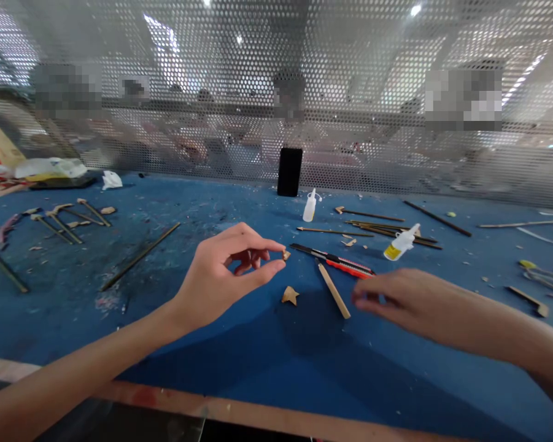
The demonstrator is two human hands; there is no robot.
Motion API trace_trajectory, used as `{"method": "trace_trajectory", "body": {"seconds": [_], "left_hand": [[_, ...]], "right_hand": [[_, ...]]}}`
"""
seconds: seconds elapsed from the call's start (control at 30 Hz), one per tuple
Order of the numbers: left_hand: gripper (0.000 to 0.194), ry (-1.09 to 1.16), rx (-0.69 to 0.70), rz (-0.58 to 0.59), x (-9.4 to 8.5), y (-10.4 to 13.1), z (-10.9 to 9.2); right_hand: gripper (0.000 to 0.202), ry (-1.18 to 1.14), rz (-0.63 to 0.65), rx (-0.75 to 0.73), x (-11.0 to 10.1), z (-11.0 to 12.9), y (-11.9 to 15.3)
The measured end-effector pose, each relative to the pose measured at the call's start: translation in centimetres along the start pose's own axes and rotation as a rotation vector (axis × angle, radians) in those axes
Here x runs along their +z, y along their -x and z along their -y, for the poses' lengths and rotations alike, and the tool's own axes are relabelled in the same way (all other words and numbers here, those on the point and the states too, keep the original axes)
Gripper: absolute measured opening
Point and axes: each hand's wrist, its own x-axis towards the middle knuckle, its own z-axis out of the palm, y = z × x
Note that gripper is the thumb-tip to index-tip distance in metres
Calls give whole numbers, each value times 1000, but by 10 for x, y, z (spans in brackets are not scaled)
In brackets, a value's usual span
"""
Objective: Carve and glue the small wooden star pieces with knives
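Note:
My left hand (232, 270) pinches a small tan piece (286, 255) between thumb and index finger, held above the blue table. Just below it lies a star-shaped tan piece (290, 295). To the right of that rests a flat light wooden stick (334, 291). Behind the stick is a red and black craft knife (345, 265) with its blade pointing left. My right hand (386, 294) is beside the knife's red handle end, its fingers curled and blurred; whether it touches the knife or holds anything cannot be made out.
Two small glue bottles (309, 206) (400, 243) stand or lean behind the knife, near several thin dark sticks (396, 232). A black phone (290, 172) leans on the perforated metal screen (239, 135). Sticks with tan heads (64, 226) lie at the left.

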Motion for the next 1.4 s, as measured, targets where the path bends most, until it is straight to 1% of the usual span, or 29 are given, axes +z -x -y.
{"method": "trace_trajectory", "body": {"seconds": [0.03, 0.07, 0.1, 0.13, 0.2, 0.27, 0.37, 0.5, 0.57, 0.67, 0.77, 0.83, 0.87, 0.97, 1.03, 1.1, 1.13, 1.2, 1.3, 1.4], "left_hand": [[14, 4, 11, 10, 3, -1, -1], [14, 6, 23, 21, 7, -1, -2], [14, 9, 39, 28, 11, -2, -2], [15, 13, 54, 36, 15, -2, -3], [17, 29, 94, 39, 23, -2, -3], [19, 51, 121, 40, 31, -2, -2], [22, 81, 131, 39, 40, 0, -1], [21, 123, 140, 49, 47, 1, 0], [21, 129, 134, 66, 49, 0, 1], [24, 133, 113, 109, 48, -2, 3], [37, 116, 54, 165, 40, -4, 8], [46, 70, -17, 231, 33, -5, 16], [47, 39, -54, 268, 30, -5, 21], [45, -61, -124, 361, 23, -1, 38], [50, -134, -121, 420, 23, 2, 49], [55, -216, -77, 482, 26, 5, 58], [55, -252, -51, 508, 27, 6, 61], [43, -286, -11, 531, 31, 7, 64], [25, -256, 2, 487, 33, 7, 63], [20, -150, -31, 436, 33, 9, 60]], "right_hand": [[22, 31, -123, 44, 5, -2, -8], [24, -22, -212, 88, 10, -2, -16], [26, -161, -225, 105, 15, 0, -22], [29, -357, -192, 108, 20, 3, -27], [33, -756, -66, 74, 32, 9, -32], [30, -1045, -3, 46, 42, 14, -34], [23, -1287, 11, 40, 54, 16, -35], [20, -1427, 13, 58, 61, 15, -36], [18, -1467, 21, 60, 63, 15, -37], [20, -1465, 27, 66, 64, 11, -37], [19, -1396, -12, 101, 64, 4, -37], [20, -1333, -54, 139, 62, -2, -37], [21, -1306, -77, 158, 61, -5, -37], [26, -1249, -113, 218, 61, -10, -38], [28, -1226, -103, 237, 62, -12, -40], [30, -1196, -96, 238, 64, -13, -41], [31, -1181, -100, 237, 65, -14, -42], [32, -1147, -125, 237, 67, -14, -43], [32, -1078, -179, 238, 70, -13, -43], [31, -1023, -232, 242, 73, -13, -43]]}}
